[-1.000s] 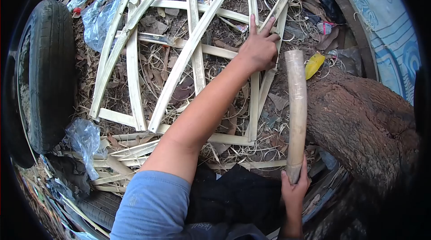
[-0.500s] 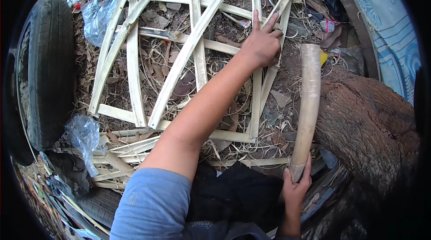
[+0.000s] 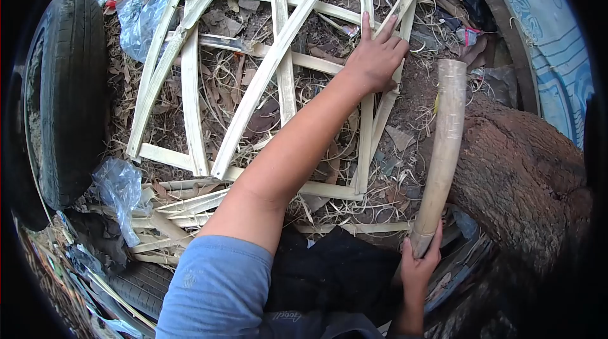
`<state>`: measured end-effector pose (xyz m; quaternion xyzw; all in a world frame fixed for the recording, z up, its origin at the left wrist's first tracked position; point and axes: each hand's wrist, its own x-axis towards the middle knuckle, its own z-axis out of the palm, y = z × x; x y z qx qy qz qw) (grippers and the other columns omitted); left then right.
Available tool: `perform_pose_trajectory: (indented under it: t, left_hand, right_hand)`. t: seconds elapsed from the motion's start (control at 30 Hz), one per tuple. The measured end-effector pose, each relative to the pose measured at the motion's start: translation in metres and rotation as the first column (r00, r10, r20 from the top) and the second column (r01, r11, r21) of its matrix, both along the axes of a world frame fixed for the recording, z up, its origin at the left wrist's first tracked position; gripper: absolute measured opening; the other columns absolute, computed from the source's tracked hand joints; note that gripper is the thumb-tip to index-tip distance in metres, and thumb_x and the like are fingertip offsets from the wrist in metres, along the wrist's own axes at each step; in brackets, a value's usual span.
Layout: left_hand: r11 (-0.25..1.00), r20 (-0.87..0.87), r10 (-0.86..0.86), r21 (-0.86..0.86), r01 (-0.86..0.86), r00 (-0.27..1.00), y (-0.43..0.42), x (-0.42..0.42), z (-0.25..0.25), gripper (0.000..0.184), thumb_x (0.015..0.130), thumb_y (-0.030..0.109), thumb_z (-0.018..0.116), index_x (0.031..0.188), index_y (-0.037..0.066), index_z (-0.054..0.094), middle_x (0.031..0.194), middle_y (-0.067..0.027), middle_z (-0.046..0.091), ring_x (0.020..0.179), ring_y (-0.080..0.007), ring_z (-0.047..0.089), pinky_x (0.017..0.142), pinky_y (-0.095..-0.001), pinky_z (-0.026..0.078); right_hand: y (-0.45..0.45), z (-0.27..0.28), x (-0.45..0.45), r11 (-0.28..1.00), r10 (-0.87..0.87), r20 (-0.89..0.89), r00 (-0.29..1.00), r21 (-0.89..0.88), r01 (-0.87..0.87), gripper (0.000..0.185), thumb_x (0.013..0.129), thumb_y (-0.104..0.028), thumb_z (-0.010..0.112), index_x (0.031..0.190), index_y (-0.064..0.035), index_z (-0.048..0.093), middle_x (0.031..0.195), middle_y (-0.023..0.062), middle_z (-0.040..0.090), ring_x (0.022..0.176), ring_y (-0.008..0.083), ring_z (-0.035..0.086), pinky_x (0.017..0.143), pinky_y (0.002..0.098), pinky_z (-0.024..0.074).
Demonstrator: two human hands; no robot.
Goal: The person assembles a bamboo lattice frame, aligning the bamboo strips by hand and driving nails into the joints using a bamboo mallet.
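Note:
My left hand (image 3: 378, 57) reaches to the right side of a lattice of pale split bamboo strips (image 3: 263, 89) lying on the ground. It rests on the crossing strips there, two fingers stretched and spread apart, the others bent; the thumb is hidden. My right hand (image 3: 420, 266) is wrapped round the lower end of a thick, slightly curved bamboo stick (image 3: 441, 142). That stick stands up from the hand, its top leaning right, apart from the lattice.
A tyre (image 3: 73, 98) stands at the left. A rough tree trunk (image 3: 506, 155) lies close to the right of the stick. Plastic bags (image 3: 147, 19), dry leaves and bamboo shavings litter the soil. More loose strips (image 3: 171, 215) lie below the lattice; a blue patterned sheet (image 3: 544, 41) is at upper right.
The top of the bamboo stick has tipped a little further right in my right hand. My left hand stays on the lattice, and the whole view has shifted slightly.

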<state>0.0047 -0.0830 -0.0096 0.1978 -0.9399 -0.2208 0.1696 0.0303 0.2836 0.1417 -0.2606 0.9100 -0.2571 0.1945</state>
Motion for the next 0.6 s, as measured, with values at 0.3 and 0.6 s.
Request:
perform_pose_trajectory:
  t: [0.3, 0.6]
  left_hand:
    - [0.999, -0.001, 0.038, -0.006, -0.038, 0.999, 0.002, 0.001, 0.003, 0.115, 0.060, 0.037, 0.088, 0.150, 0.012, 0.021, 0.154, -0.0174, 0.030, 0.149, -0.0363, 0.013, 0.114, -0.0698, 0.005]
    - [0.998, -0.047, 0.065, 0.026, -0.064, 0.997, -0.004, -0.001, 0.006, 0.127, 0.059, 0.036, 0.090, 0.155, 0.013, 0.009, 0.158, -0.0205, 0.018, 0.149, -0.0369, 0.009, 0.116, -0.0651, 0.005]
  right_hand:
    - [-0.011, 0.008, -0.006, 0.979, 0.108, 0.067, 0.992, 0.165, -0.118, 0.073, 0.077, 0.002, 0.066, 0.144, 0.0030, 0.038, 0.121, 0.0252, 0.061, 0.111, 0.0274, 0.062, 0.097, 0.0351, 0.0452]
    - [-0.011, 0.007, -0.008, 0.994, 0.107, -0.036, 0.994, 0.020, -0.106, 0.075, 0.077, 0.000, 0.068, 0.144, 0.0071, 0.035, 0.122, 0.0280, 0.060, 0.111, 0.0344, 0.063, 0.095, 0.0395, 0.0476]
